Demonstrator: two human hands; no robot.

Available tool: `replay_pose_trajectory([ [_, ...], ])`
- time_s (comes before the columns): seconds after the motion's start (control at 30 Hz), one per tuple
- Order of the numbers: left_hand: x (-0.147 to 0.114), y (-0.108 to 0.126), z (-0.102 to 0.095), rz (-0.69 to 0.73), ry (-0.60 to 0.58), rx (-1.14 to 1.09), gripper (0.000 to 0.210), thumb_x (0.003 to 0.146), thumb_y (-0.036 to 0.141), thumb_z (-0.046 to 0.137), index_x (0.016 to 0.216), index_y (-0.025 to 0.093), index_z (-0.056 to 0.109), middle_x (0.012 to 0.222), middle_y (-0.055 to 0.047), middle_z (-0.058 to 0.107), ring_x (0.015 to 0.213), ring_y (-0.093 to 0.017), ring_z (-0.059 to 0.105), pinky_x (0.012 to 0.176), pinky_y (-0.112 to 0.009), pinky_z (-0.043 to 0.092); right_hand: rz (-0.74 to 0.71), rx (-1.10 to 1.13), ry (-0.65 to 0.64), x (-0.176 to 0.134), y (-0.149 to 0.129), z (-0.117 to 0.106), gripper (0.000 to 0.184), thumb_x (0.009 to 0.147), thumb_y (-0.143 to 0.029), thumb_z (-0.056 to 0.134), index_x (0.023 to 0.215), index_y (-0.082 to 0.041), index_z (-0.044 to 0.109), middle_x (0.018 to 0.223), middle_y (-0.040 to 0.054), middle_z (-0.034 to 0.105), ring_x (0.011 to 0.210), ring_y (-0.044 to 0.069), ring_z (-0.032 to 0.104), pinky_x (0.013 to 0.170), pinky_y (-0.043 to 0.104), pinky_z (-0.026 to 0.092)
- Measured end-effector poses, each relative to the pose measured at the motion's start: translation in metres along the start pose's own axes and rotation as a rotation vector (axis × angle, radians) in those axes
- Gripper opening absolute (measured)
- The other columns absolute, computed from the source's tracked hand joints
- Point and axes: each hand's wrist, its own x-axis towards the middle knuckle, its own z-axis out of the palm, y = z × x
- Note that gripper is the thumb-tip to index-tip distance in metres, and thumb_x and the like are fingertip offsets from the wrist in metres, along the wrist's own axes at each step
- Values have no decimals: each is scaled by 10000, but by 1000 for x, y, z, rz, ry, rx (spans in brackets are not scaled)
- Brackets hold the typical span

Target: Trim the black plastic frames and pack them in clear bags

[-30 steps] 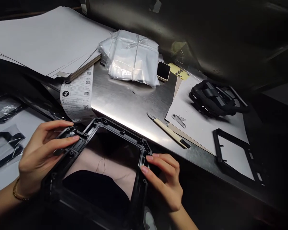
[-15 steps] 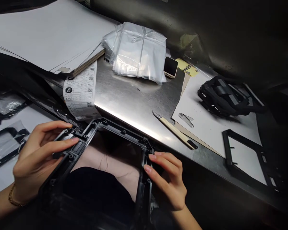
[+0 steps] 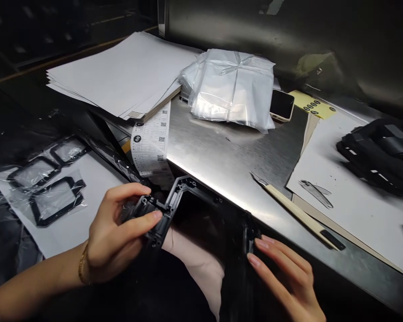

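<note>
A black plastic frame (image 3: pixel 178 191) with an open middle, cut corners and small screw holes is held over my lap, below the bench edge. My left hand (image 3: pixel 121 230) is closed on its left corner, thumb on top of the part and index finger along the outer edge. At the frame's right side, my right hand (image 3: pixel 287 273) pinches the bar between thumb and fingers. The lower part of the frame fades into the dark clothing and is hard to make out.
On the steel bench (image 3: pixel 208 150) lie stacked white sheets (image 3: pixel 121 71), a tied bundle of clear bags (image 3: pixel 233 89), a phone-like device (image 3: pixel 282 105), a utility knife (image 3: pixel 298 210), nail clippers (image 3: pixel 315 193) and piled black frames (image 3: pixel 383 154). Bagged frames (image 3: pixel 55 203) lie at left.
The view has turned left, so the bench things sit further right and more of the bagged frames shows. Both hands still hold the black frame, further right in the picture.
</note>
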Motion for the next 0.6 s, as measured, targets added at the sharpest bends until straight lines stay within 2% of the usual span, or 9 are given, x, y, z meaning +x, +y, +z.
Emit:
replay_pose_trajectory([
  [0.13,-3,-3,-3,213,-147,91,502,691,-76,601,1063,258,645,1167,-29,479,1011,-166,538,816,-281,470,-24,9,-31,2,3,-2,481,807,34,491,1225,-197,542,1097,102,569,1026,257,545,757,384,503],
  [0.23,-3,-6,-4,294,-205,140,473,682,-111,589,1056,175,624,1175,-90,444,1038,-199,513,794,-315,465,-27,16,-31,4,1,-2,519,787,59,486,1233,-202,535,1112,97,570,1024,260,543,747,382,491],
  [0.43,-3,-12,-9,287,-260,126,436,685,-107,567,1039,143,608,1178,-114,424,1053,-225,494,787,-340,478,-4,26,-47,4,0,-2,500,798,39,478,1232,-203,538,1121,94,569,1028,272,545,749,396,492],
  [0.6,-4,-14,-10,280,-241,112,433,682,-102,576,1048,129,603,1176,-127,419,1040,-236,508,754,-342,488,-20,30,-56,9,-1,-1,488,801,19,483,1235,-197,536,1111,97,566,1030,268,544,755,386,492],
])
